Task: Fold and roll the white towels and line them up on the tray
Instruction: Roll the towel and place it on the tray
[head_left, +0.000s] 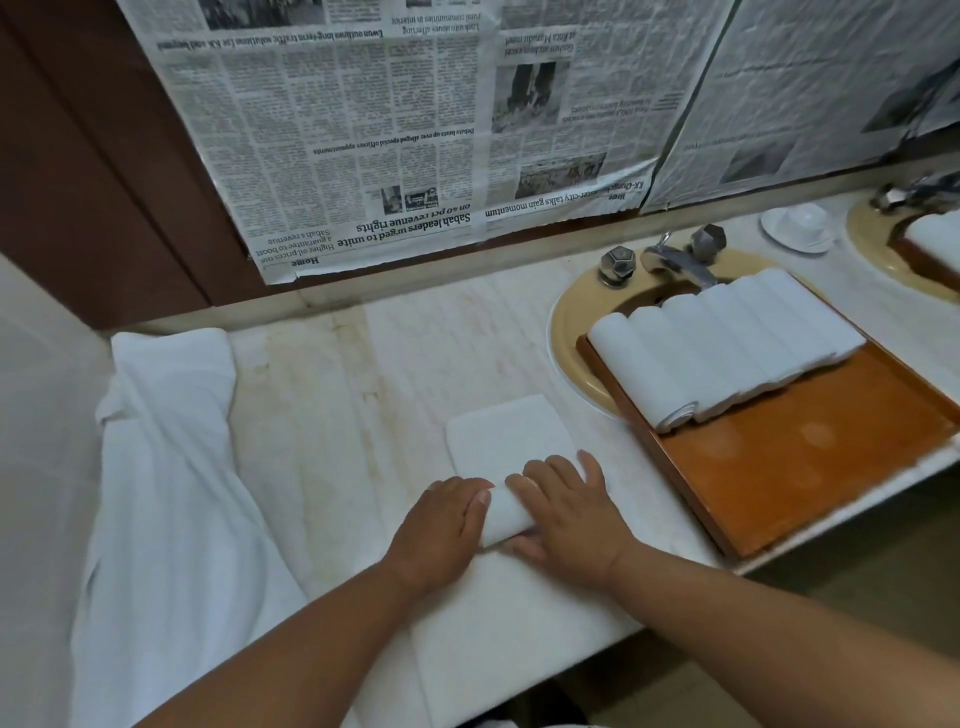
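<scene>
A folded white towel (506, 434) lies on the marble counter, its near end turned into a short roll. My left hand (441, 525) and my right hand (569, 514) both lie on that roll, fingers curved over its top. To the right, a brown wooden tray (800, 467) sits across the yellow sink. Several rolled white towels (727, 338) lie side by side on the tray's far half. The tray's near half is bare wood.
A heap of loose white towels (171, 467) lies along the counter's left side. The sink (571, 332) has a chrome tap (675, 260) and two knobs behind the tray. A white cup and saucer (800, 223) stands at the back right. Newspaper covers the mirror.
</scene>
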